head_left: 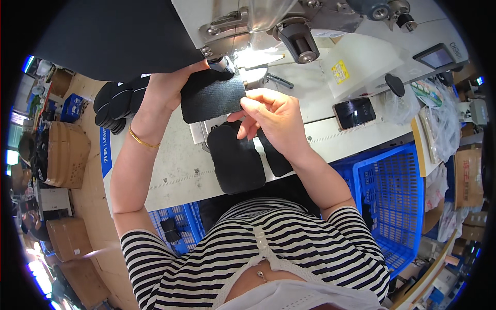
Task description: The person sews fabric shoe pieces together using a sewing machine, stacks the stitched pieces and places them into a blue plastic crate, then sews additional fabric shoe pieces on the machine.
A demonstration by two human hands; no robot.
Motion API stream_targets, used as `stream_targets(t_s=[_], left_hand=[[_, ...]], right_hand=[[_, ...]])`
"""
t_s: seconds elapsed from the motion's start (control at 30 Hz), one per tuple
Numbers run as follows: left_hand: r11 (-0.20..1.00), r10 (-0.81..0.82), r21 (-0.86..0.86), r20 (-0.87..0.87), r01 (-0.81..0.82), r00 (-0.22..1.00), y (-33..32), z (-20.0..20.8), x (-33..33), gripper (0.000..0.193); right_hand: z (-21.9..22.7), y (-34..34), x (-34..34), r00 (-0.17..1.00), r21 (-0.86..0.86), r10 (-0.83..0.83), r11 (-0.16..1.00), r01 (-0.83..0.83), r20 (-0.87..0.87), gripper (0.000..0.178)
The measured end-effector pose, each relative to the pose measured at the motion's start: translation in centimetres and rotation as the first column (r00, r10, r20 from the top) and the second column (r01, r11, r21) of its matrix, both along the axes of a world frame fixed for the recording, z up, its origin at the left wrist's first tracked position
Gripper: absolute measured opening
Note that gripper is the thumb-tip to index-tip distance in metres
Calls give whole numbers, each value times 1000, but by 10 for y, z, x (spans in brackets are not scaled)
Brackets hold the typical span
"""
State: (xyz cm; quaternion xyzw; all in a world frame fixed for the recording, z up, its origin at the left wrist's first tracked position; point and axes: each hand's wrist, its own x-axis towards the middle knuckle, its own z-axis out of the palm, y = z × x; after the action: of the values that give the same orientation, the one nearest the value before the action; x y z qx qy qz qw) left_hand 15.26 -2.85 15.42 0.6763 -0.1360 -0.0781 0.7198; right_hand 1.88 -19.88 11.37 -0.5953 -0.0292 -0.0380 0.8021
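Note:
A black padded fabric piece [213, 98] with a rounded edge is held up under the head of a sewing machine [219, 63]. My left hand [173, 85] grips its far left side, with the fingertips partly hidden behind the fabric and machine. At the right edge, my right hand [271, 111] pinches the piece between thumb and forefinger, the other fingers curled below. Just beneath, a similar black pad [235, 160] lies at the table's front edge, and another black pad [276, 152] is beside it under my right wrist.
Stacked black pads [116, 103] sit left of my left forearm. A phone [355, 112] lies on the white table [178, 178] at right. Blue plastic baskets [390, 201] stand below the table edge. The machine's dark panel [113, 39] overhangs the upper left.

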Motion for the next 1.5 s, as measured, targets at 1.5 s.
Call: stream_targets(t_s=[1.5], left_hand=[[757, -423, 332, 905, -563, -36, -1, -15, -57, 36]], right_hand=[[-12, 48, -2, 987, 400, 68, 909, -120, 143, 57]])
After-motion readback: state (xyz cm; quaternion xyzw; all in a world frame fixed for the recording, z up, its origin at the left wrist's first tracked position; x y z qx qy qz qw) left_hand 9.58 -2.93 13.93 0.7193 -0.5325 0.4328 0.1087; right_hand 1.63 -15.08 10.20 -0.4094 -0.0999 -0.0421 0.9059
